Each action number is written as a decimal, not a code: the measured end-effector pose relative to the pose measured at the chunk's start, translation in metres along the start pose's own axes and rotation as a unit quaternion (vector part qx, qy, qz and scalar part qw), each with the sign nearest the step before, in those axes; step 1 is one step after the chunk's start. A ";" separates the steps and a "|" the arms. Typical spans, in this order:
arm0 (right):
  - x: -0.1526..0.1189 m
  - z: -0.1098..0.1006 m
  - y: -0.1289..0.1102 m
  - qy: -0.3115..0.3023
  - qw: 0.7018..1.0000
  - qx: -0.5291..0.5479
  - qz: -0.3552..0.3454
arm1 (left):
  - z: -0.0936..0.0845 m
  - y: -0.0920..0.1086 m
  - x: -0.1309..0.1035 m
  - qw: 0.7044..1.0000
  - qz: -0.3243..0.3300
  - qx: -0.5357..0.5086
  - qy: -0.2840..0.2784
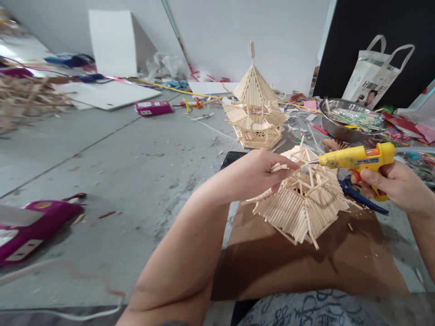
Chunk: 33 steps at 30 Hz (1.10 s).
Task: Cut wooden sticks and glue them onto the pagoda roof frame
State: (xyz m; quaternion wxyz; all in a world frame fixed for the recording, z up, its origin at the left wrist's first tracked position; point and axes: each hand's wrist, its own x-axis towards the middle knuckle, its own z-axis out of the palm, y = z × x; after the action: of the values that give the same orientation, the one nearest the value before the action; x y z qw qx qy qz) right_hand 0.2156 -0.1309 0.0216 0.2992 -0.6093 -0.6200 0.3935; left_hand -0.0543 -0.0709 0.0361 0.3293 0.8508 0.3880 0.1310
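In my right hand [390, 181] is a yellow hot glue gun [356, 156], its nozzle pointing left close to the fingers of my other hand. My left hand [265, 170] pinches thin wooden sticks [278, 167] above the near stick model. That model [302, 213] has a sloping, many-sided roof of pale sticks with an open frame on top. It rests on a brown board [306, 271]. Behind it a finished-looking stick pagoda [254, 108] stands upright with a pointed roof. Blue-handled pliers [363, 197] lie beside the near model, below the glue gun.
A metal bowl [353, 124] of sticks and wrappers stands at the back right, before a white bag [372, 77]. Purple power strips [154, 107] lie on the grey table at left. White boards [110, 93] and a blurred stick pile [30, 99] are farther left.
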 end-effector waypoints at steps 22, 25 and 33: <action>0.018 0.002 0.015 0.071 0.953 0.282 -0.083 | -0.008 -0.016 0.003 0.994 -0.003 0.109 0.021; 0.027 0.007 0.019 0.097 0.929 0.350 -0.076 | -0.006 -0.016 0.004 0.992 0.002 0.126 -0.002; 0.037 0.007 0.030 0.078 0.928 0.360 -0.051 | -0.009 -0.017 -0.002 0.992 0.003 0.125 0.017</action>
State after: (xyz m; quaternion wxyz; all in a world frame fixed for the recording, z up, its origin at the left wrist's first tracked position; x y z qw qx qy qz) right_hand 0.2221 -0.0968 -0.0121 0.5656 -0.4575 -0.4413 0.5254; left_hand -0.0693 -0.0598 0.0320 0.2130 0.8843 0.4040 0.0973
